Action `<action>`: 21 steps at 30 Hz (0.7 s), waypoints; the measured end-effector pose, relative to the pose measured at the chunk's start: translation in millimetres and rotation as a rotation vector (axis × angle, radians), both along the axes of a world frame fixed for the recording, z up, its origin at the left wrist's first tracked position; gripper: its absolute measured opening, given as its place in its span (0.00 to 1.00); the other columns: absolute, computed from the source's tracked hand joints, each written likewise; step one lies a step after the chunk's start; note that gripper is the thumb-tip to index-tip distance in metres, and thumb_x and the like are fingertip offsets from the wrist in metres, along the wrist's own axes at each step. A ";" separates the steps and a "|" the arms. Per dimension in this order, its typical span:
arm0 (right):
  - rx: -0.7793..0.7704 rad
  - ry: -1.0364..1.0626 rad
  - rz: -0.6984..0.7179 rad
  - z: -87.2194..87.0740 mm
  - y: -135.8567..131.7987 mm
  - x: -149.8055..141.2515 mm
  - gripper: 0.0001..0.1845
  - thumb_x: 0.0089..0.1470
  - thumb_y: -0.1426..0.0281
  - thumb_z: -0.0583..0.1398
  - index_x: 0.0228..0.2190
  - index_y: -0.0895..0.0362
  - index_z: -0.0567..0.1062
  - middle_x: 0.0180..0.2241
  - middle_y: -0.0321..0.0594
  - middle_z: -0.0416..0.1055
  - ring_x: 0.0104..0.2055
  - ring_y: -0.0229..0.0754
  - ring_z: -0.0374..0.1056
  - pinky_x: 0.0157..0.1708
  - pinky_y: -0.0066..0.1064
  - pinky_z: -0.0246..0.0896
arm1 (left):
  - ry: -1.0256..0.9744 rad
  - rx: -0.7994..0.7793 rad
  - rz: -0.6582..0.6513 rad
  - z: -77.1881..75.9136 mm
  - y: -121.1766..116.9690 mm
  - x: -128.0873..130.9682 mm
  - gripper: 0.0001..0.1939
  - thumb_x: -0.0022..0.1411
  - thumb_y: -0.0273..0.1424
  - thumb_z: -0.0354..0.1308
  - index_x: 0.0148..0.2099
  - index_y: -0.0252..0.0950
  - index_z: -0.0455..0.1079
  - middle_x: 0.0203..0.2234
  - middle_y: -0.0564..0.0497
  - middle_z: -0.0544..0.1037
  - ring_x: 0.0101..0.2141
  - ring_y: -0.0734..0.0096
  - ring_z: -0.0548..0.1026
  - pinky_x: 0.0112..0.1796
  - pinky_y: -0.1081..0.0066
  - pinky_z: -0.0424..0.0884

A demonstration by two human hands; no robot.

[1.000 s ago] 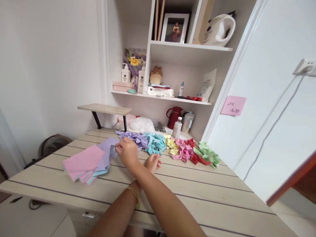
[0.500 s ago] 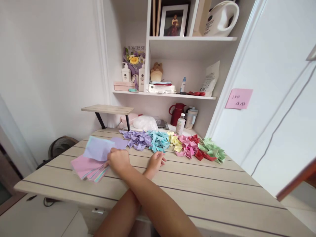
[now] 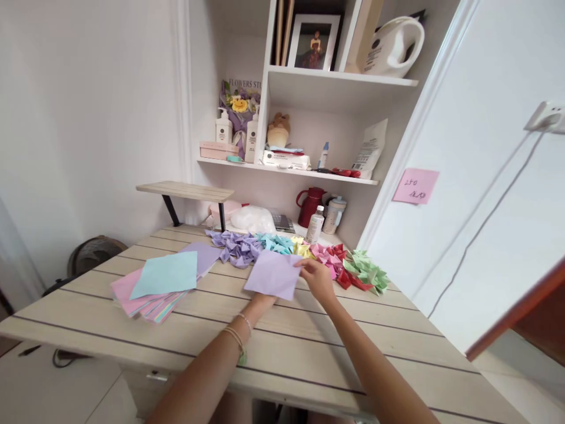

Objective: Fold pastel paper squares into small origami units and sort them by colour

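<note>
My right hand (image 3: 318, 279) pinches the right edge of a lilac paper square (image 3: 274, 274) held just above the wooden table (image 3: 309, 347). My left hand (image 3: 261, 301) is mostly hidden under that sheet and seems to support it from below. To the left lies a stack of coloured paper squares (image 3: 161, 282) with a light blue sheet on top. Behind my hands runs a row of folded paper pieces (image 3: 291, 253) in purple, teal, yellow, pink, red and green.
A small riser shelf (image 3: 185, 191) stands at the table's back left. Behind are a red jug (image 3: 311, 206), a bottle (image 3: 315, 226), a cup and a plastic bag. Wall shelves hold bottles, boxes and a framed picture. A pink sticky note (image 3: 415, 186) hangs on the right wall.
My right hand lifted the lilac sheet off the stack and carried it right, in front of the folded pieces. A light blue sheet now tops the stack. My arms have uncrossed.
</note>
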State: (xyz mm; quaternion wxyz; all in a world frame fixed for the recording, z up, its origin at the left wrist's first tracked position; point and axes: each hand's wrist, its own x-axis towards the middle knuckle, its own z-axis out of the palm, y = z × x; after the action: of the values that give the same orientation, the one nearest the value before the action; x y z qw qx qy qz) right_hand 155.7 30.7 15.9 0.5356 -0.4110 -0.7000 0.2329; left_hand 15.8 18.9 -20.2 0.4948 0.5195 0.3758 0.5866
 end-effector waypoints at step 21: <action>-0.550 0.331 0.323 -19.8 -18.3 35.1 0.23 0.40 0.56 0.64 0.35 0.59 0.75 0.35 0.44 0.74 0.36 0.47 0.70 0.31 0.34 0.66 | -0.043 -0.152 0.047 5.5 -12.5 -25.3 0.17 0.43 0.36 0.67 0.34 0.29 0.72 0.26 0.44 0.79 0.28 0.67 0.78 0.26 0.74 0.72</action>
State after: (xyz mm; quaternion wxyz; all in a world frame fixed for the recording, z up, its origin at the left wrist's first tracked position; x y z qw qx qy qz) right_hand 190.8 12.4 -3.9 0.4672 -0.3807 -0.5708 0.5577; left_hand -9.4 6.5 -14.7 0.5267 0.4586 0.4207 0.5790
